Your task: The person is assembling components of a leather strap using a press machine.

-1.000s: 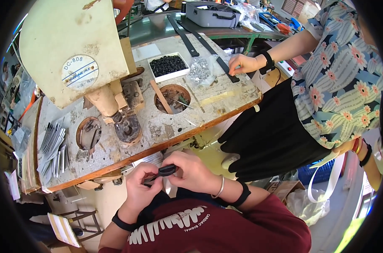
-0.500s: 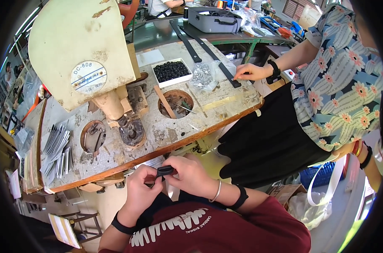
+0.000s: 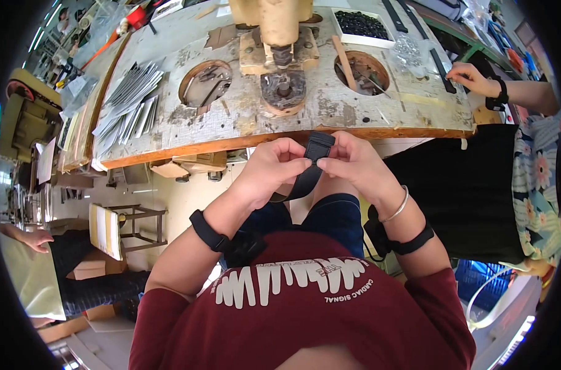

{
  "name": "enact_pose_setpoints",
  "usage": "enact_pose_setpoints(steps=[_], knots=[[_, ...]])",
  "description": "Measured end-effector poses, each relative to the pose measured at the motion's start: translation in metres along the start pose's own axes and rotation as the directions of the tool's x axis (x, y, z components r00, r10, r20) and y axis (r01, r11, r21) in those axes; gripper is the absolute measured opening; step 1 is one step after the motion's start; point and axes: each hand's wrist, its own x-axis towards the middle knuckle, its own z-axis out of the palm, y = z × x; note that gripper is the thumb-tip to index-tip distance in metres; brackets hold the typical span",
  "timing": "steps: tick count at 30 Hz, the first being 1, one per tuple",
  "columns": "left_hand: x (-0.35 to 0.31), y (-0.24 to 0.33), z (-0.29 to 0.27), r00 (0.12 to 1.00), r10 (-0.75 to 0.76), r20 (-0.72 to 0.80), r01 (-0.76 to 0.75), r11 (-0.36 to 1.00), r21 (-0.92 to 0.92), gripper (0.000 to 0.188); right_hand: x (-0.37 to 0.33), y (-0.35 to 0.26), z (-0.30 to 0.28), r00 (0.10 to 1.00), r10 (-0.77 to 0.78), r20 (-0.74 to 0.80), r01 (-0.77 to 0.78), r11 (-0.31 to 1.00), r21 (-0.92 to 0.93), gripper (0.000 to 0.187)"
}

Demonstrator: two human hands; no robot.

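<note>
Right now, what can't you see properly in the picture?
All in the head view:
- Black strap: its far side is hidden by the strap itself, plus the left hand and right hand.
- Machine: its top is cut off by the upper edge.
- Black pieces in the white box: too small to tell their exact shape.
- Co-worker on the right: head cut off by the picture's dark rim.

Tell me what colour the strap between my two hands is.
The strap is black; it shows best in the head view.

Workshop, scuffed workbench (image 3: 333, 116) with 2 round cut-outs (image 3: 205, 83), heavy press machine (image 3: 279, 37), white tray (image 3: 365, 40) of small black parts (image 3: 361, 24)
</note>
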Motion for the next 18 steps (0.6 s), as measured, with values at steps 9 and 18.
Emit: enact_pose_setpoints(steps=[9,18], knots=[[-0.009,0.000,-0.007,0.999,0.026,-0.041,-0.026,1.000,-0.008,0.014,0.004,0.005,0.015,0.991,-0.117,-0.065,0.100,0.969,-0.227,0.012],[-0.012,-0.001,0.003,0.970,0.218,-0.106,-0.215,0.976,0.044,0.017,0.007,0.017,0.023,0.941,-0.255,-0.222,0.188,0.940,-0.284,0.013]])
